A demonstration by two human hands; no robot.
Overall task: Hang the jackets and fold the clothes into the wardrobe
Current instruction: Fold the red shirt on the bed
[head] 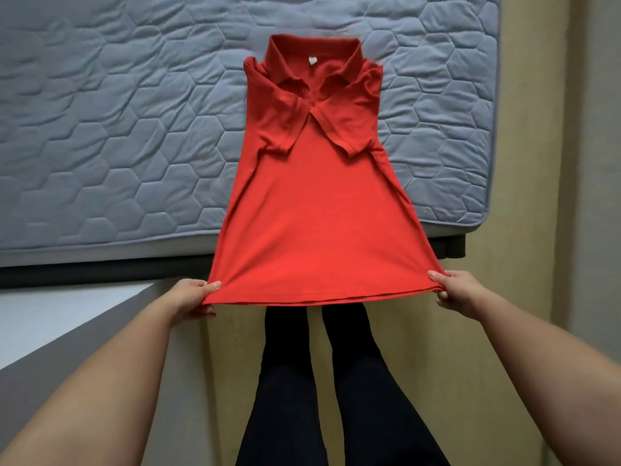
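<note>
The near left corner of a red polo shirt (316, 210) was pinched by the left hand (196, 295), with the thumb laid on top of the hem and the other fingers curled beneath it. The shirt was laid front up, its upper part resting on the mattress (117, 129) and its lower part drawn out past the near edge of the bed, so that the hem was held taut in the air between the two hands. The cloth was a plain bright red without print. Both short sleeves were folded inward over the chest, the one nearer the left hand (282, 129) and the one nearer the right hand (339, 129), with their ribbed cuffs brought close together below the placket. The collar (314, 50) was turned to the far side, and a small white label (313, 59) was shown inside the neck. The near right corner of the hem was gripped in the same way by the right hand (455, 292).

The mattress was covered in grey-blue cloth quilted in hexagons and was set on a dark bed base (84, 269). At the left, just beside the bed, a pale flat-topped ledge (50, 324) was seen. Below the hem, two legs in black trousers (336, 381) were seen above a yellowish floor (470, 331). At the far right a paler strip (598, 163) was seen; whether it was wall or furniture could not be told.
</note>
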